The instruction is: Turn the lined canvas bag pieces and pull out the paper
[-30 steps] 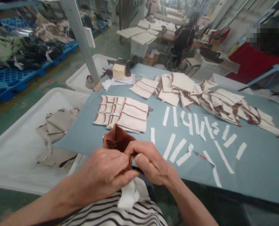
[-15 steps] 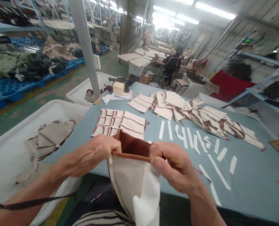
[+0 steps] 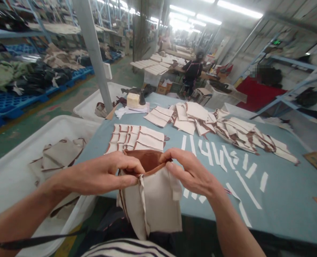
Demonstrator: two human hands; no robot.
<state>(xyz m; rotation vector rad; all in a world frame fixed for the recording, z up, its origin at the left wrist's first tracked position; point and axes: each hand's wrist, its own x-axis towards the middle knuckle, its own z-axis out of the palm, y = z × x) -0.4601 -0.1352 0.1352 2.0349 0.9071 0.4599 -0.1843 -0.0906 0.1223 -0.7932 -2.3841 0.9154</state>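
Observation:
A cream fabric bag (image 3: 162, 203) with a brown lining hangs between my hands at the table's near edge, its mouth facing up and partly spread. My left hand (image 3: 112, 169) pinches the rim at the left, by a seam that runs down the front. On the right side of the rim, my right hand (image 3: 189, 169) grips the edge between thumb and fingers. A white strip (image 3: 175, 187) hangs at the bag's upper right. Just beyond lie stacked cream pieces with brown edging (image 3: 149, 137).
White strips (image 3: 248, 189) are scattered over the blue-green table (image 3: 289, 203). A heap of cream pieces (image 3: 195, 114) lies further back. To the left stands a white bin (image 3: 3, 171) holding fabric pieces. A metal post (image 3: 94, 53) rises beyond it. Another person (image 3: 193, 71) is in the background.
My left hand has shifted its hold on the rim, and the bag has turned so that a seam now shows in front. The mouth looks narrower and the bag's lower end has swung up.

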